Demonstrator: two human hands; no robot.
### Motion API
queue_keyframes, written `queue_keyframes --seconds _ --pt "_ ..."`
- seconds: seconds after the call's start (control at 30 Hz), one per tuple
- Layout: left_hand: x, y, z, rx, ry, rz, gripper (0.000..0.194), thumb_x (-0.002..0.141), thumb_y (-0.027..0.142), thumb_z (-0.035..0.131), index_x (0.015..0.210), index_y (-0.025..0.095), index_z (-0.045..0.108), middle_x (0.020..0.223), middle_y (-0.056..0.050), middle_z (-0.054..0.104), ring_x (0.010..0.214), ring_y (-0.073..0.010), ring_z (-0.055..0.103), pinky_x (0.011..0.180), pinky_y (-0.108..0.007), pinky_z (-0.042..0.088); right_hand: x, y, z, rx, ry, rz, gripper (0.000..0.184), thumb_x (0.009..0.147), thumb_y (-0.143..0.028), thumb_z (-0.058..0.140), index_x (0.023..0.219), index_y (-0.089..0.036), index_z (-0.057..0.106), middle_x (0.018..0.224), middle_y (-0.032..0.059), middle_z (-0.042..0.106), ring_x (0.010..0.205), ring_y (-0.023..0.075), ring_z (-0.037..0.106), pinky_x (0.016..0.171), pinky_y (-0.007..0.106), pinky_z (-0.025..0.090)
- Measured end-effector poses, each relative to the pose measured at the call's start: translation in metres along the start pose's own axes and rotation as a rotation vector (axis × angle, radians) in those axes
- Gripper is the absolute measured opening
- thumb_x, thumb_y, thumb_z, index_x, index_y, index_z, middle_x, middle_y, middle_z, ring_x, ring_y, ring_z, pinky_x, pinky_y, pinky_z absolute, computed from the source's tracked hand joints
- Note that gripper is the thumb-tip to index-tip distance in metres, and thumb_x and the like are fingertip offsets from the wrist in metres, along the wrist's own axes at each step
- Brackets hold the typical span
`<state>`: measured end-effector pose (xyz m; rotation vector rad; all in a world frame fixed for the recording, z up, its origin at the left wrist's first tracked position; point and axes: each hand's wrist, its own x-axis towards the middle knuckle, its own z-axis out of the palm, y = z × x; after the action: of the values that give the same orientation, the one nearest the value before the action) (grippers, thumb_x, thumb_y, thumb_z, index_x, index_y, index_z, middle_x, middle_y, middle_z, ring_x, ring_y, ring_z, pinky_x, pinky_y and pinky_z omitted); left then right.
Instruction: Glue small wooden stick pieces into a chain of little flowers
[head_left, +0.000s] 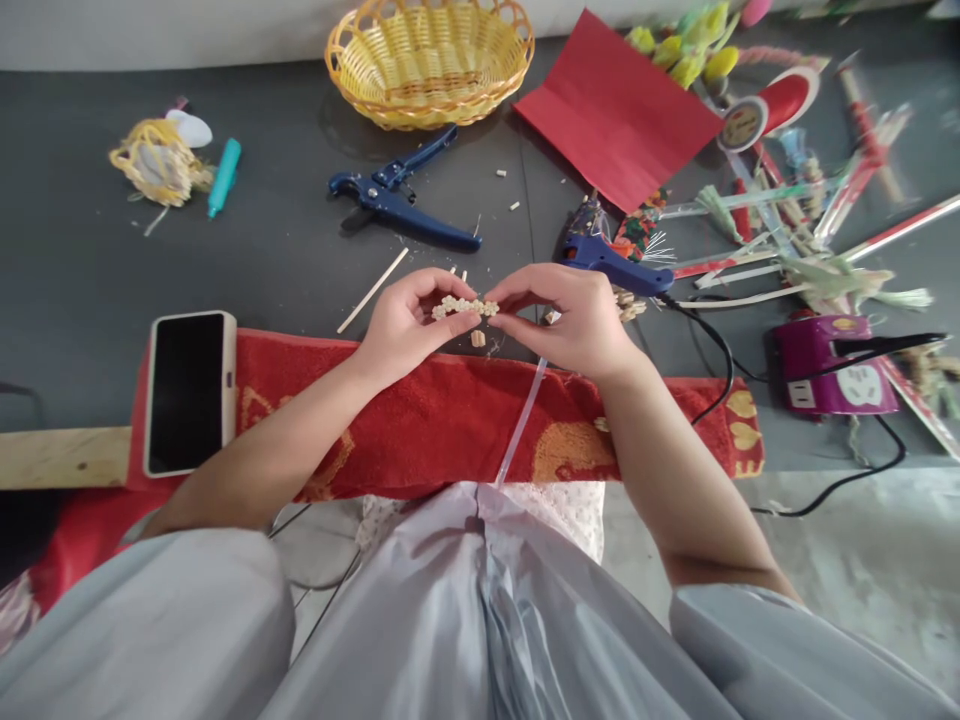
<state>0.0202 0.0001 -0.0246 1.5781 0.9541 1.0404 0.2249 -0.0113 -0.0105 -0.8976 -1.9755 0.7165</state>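
My left hand [409, 320] and my right hand [571, 318] meet over the dark table [90, 260], both pinched on a short row of small pale wooden pieces [465, 307] held level between them. The left fingers grip its left end, the right fingers its right end. A loose pale wooden bit [478, 339] lies just below it on the table. A clear glue stick [521, 420] runs from under my right hand down across the red towel [420, 430]. A blue glue gun [611, 262] lies just behind my right hand.
Blue pliers [405, 205], a thin wooden stick [373, 290] and a yellow wicker basket [429, 60] sit behind my hands. A phone [187, 390] lies at left on the towel. Red paper [615, 110], craft sticks and a purple power strip [832, 365] crowd the right.
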Motion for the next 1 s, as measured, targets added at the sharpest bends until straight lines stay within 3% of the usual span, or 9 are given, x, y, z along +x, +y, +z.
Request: queue_keyframes --seconds 0.33,0.7,1.0 --pt "-0.0011 0.0021 -0.0022 0.083 -0.036 -0.012 0.046 0.07 0.058 0.078 0.087 0.016 0.069 0.088 -0.004 0.07 0.073 -0.0114 0.063 0.064 -0.024 0.049 -0.0022 0.005 0.0003 0.001 -0.009 0.015 0.011 0.085 -0.023 0.069 0.093 -0.017 0.073 0.088 0.0041 0.075 0.076 0.0132 0.069 0.07 0.027 0.059" --pt "-0.0017 0.0012 -0.0017 0.128 -0.021 0.054 0.041 0.076 0.057 0.074 0.088 0.019 0.067 0.082 -0.002 0.068 0.063 -0.0099 0.061 0.056 -0.024 0.048 -0.002 0.0039 0.002 -0.043 0.044 -0.101 0.008 0.086 -0.022 0.069 0.091 -0.017 0.072 0.083 0.003 0.074 0.073 0.0125 0.068 0.066 0.026 0.057" --pt "-0.0028 0.0033 -0.0018 0.138 -0.004 0.038 0.041 0.072 0.056 0.078 0.087 0.018 0.069 0.085 -0.002 0.07 0.064 -0.0095 0.06 0.057 -0.023 0.047 -0.0027 0.004 0.0009 -0.045 0.026 -0.073 0.01 0.087 -0.025 0.068 0.092 -0.017 0.072 0.084 0.0036 0.074 0.074 0.0128 0.067 0.068 0.027 0.057"
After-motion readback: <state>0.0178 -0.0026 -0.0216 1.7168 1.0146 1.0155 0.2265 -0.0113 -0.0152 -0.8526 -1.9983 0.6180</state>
